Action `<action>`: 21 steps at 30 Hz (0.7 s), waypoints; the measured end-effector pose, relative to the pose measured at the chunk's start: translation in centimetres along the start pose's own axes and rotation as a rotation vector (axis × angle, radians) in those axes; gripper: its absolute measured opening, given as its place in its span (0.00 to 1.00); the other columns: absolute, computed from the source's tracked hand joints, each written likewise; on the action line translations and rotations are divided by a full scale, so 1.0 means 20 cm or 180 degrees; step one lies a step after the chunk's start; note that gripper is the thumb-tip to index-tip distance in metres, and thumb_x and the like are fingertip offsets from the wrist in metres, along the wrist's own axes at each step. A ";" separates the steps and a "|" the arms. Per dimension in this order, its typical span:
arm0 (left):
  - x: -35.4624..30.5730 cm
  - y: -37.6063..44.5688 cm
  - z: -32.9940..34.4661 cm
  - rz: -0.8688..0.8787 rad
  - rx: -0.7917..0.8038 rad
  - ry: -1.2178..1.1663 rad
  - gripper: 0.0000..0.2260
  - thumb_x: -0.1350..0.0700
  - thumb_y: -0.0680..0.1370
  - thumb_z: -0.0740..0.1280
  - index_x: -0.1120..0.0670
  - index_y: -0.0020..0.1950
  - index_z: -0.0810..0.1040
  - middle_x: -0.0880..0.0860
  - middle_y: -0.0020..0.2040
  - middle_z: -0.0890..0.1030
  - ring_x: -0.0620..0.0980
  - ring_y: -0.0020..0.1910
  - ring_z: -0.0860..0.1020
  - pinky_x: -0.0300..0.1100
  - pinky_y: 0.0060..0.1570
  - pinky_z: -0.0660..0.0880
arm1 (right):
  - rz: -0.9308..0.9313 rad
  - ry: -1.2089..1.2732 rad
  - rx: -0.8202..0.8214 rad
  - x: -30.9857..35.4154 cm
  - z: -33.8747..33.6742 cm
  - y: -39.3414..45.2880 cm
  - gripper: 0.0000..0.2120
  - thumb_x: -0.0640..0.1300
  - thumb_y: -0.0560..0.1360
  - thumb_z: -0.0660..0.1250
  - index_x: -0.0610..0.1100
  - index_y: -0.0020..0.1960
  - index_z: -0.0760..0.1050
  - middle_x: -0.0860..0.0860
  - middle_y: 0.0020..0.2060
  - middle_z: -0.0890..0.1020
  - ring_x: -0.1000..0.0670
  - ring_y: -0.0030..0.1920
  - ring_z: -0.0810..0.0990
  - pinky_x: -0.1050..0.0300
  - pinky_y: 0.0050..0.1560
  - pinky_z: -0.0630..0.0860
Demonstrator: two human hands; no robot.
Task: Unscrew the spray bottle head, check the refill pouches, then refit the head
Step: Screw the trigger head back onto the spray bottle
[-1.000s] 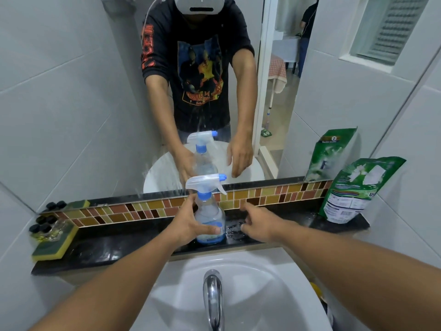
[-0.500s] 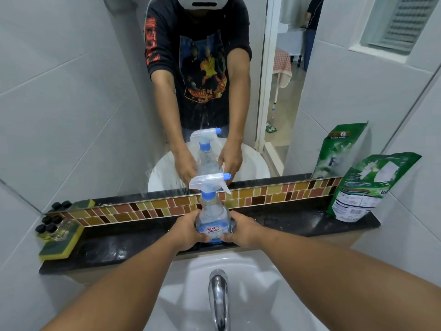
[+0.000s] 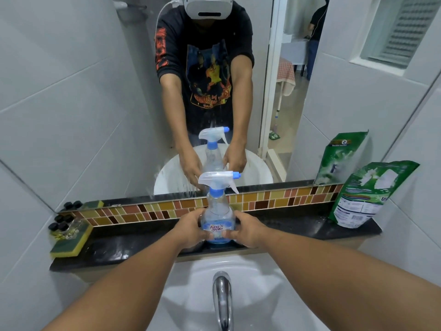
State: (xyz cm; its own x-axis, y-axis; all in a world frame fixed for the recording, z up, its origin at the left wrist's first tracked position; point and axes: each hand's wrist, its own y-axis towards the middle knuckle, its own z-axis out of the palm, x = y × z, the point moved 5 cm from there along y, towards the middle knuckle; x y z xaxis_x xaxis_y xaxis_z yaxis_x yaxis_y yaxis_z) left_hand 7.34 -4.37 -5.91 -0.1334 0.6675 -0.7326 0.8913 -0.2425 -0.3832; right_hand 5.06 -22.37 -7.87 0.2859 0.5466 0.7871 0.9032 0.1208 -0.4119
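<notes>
Both hands now hold the spray bottle [image 3: 216, 219] from the two sides. The left hand [image 3: 191, 231] wraps round its left side, and the right hand [image 3: 247, 231] wraps round its right side, with fingertips pressed on the label. A second ago only the left hand had the bottle, and the right hand lay flat on the black shelf [image 3: 298, 229] just beside it. Since then the right hand has come over and closed on the bottle.

The bottle stands straight up between the hands, on the shelf or just above it; I cannot tell which. Its spray head [image 3: 218, 179] is still on top, above the hands, with the blue tip pointing to the right.

Far off to the right of the right hand, a green refill pouch [image 3: 367, 194] leans on the wall. Far to the left of the left hand lies a yellow and green sponge [image 3: 71, 243]. Below the hands, the tap [image 3: 222, 297] sticks out over the white sink [image 3: 257, 295].
</notes>
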 end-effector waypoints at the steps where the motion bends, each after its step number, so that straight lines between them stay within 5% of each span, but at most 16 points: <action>1: 0.00 -0.01 -0.01 0.0005 0.0006 -0.0016 0.26 0.61 0.72 0.80 0.49 0.68 0.78 0.48 0.61 0.84 0.51 0.61 0.82 0.54 0.65 0.79 | -0.0002 -0.0003 0.0017 0.01 0.00 0.00 0.28 0.49 0.73 0.78 0.52 0.70 0.73 0.54 0.65 0.81 0.49 0.63 0.80 0.46 0.66 0.78; 14: 0.28 -0.26 -0.39 -0.0018 -0.0308 -0.0104 0.26 0.60 0.71 0.81 0.46 0.66 0.78 0.44 0.59 0.84 0.47 0.60 0.82 0.49 0.63 0.80 | -0.0385 -0.0146 0.0301 0.36 0.36 0.01 0.27 0.47 0.73 0.79 0.52 0.69 0.74 0.54 0.61 0.82 0.50 0.61 0.81 0.44 0.65 0.79; 21: 0.59 -0.40 -0.63 -0.0243 -0.0658 -0.0174 0.26 0.59 0.68 0.83 0.42 0.61 0.78 0.43 0.57 0.84 0.47 0.58 0.83 0.49 0.62 0.81 | -0.0590 -0.0325 0.0447 0.57 0.72 0.08 0.26 0.50 0.74 0.78 0.52 0.69 0.73 0.55 0.60 0.82 0.52 0.58 0.81 0.53 0.59 0.80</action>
State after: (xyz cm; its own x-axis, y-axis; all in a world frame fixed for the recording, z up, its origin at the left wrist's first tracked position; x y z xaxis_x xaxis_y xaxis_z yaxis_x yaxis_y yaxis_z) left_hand 4.02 14.43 -4.41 -0.2222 0.6380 -0.7373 0.9468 -0.0394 -0.3194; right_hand 5.17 -4.01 -6.30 0.0792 0.5844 0.8076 0.8818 0.3368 -0.3302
